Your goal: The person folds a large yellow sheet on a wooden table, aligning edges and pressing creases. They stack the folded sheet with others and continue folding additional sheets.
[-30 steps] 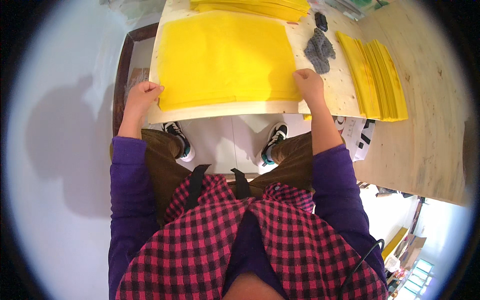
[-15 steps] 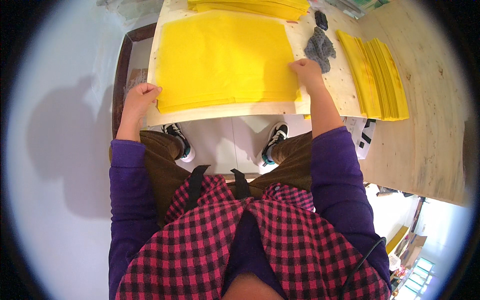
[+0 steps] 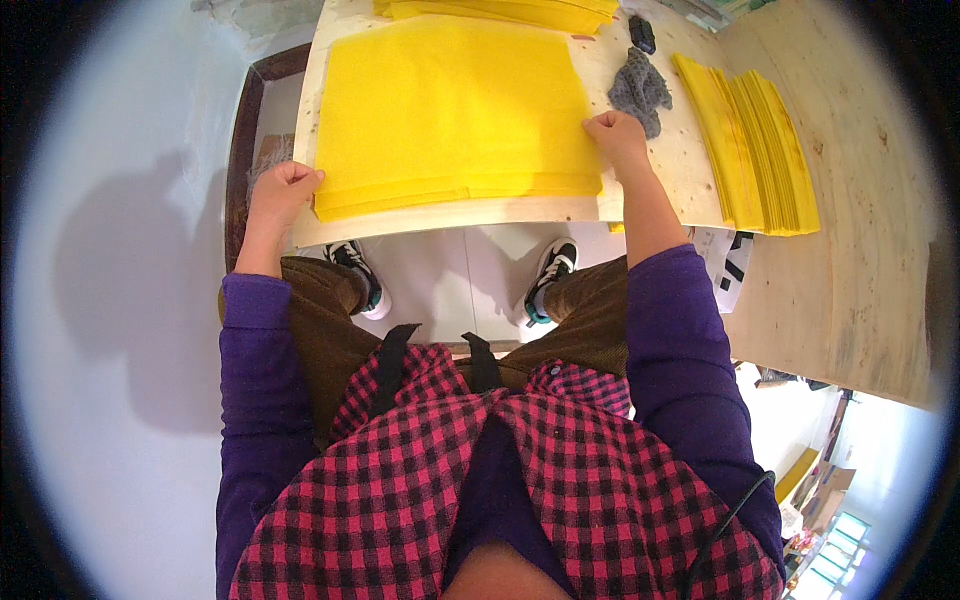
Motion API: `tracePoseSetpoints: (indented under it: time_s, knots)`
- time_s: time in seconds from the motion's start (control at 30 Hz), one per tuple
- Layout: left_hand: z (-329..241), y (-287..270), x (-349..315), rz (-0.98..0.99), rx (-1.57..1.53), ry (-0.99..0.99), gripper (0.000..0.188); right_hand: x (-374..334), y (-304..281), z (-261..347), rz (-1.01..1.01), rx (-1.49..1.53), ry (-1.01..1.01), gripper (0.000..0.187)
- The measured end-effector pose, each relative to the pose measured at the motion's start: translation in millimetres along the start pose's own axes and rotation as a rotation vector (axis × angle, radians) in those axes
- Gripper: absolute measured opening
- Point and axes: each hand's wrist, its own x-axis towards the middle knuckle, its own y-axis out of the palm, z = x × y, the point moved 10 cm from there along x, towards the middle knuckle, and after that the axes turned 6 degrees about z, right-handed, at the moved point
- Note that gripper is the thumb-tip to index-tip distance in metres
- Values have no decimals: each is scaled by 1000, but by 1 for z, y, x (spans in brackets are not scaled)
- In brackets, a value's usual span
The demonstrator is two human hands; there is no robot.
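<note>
Reaching forward from the red-and-black checked garment (image 3: pixel 350 510) and long purple sleeves (image 3: pixel 258 370), the person's two bare hands meet a broad rectangular sheet of yellow fabric (image 3: pixel 455 110), which lies flat at the near side of a pale plywood table (image 3: pixel 450 213). The left hand (image 3: pixel 280 195) has thumb and fingers closed in a pinch on the sheet's left edge, near its close corner; the right hand (image 3: pixel 625 140) pinches the right edge slightly farther up, though how many layers either holds cannot be told. Compared with a second ago, the right hand sits farther along its edge while the left has hardly shifted, and layered strips show more plainly along the near edge; the fabric therefore appears well spread between both grips. Below the table's near edge, black-and-white sneakers (image 3: pixel 553 268) stand on a light tiled floor (image 3: pixel 430 270). On the right lie a crumpled grey cloth (image 3: pixel 640 92) and, beyond the bare wood, a row of folded yellow fabric pieces (image 3: pixel 775 160) beside a tall plywood panel (image 3: pixel 850 250). Farther off are a small black object (image 3: pixel 642 35) and another flat yellow fabric pile (image 3: pixel 500 10). A pale wall (image 3: pixel 110 280) carrying a shadow fills the left.
</note>
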Motion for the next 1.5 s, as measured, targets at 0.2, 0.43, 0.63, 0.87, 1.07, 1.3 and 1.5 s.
tracePoseSetpoints:
  time_s: [0.2,0.43,0.63,0.87,1.07,1.3,1.5]
  knots:
    - [-3,-3,1,-29,73,23,14,-4,0,2,-21,18,0,23]
    - [1,-1,5,-18,43,8,13,-8,-2,3,-33,-6,-16,24]
    - [-3,-5,2,-81,144,38,17,-16,-21,-2,-198,137,-35,31]
    - [-13,-27,-1,-317,240,183,20,-21,-65,-21,-363,177,-172,32]
    - [-21,-33,-9,-428,178,292,18,7,-82,-20,-448,-108,-268,39]
    - [-32,-25,-8,-407,106,380,13,51,-48,-18,-237,-416,-115,30]
    - [-38,-19,-6,-414,160,365,13,66,-60,-21,-132,-504,24,33]
